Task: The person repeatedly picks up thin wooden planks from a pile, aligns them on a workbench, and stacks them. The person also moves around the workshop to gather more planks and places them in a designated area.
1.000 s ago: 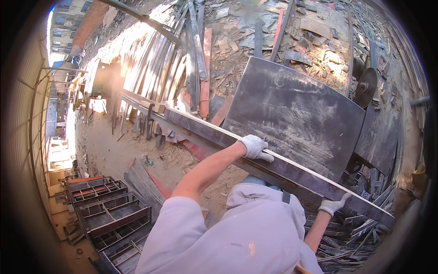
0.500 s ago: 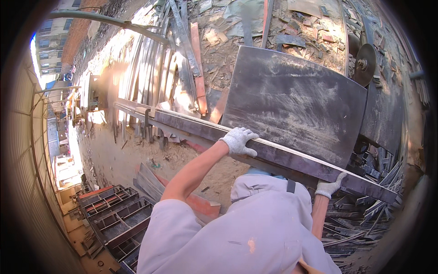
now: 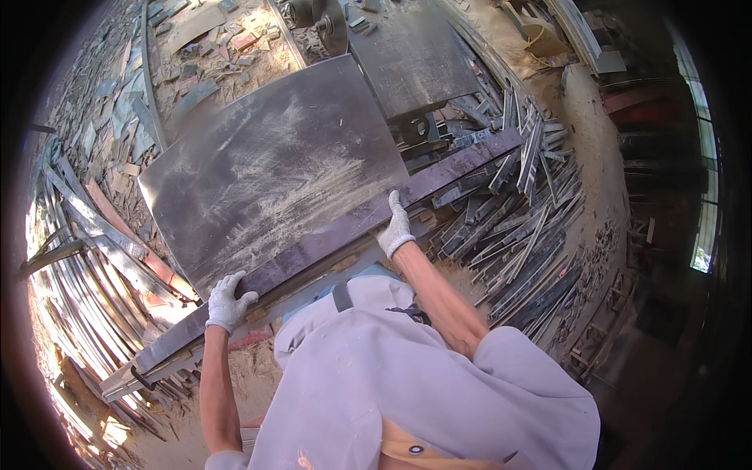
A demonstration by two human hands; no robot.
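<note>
At the near edge of the worktop (image 3: 274, 168), the left hand (image 3: 229, 303) lies loosely open on a long dark board (image 3: 329, 239), which the right hand (image 3: 397, 229) clasps, thumb uppermost.

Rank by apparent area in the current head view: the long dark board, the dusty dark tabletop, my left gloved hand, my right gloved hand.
1. Dusty dark tabletop
2. Long dark board
3. Left gloved hand and right gloved hand: too alike to rank.
</note>
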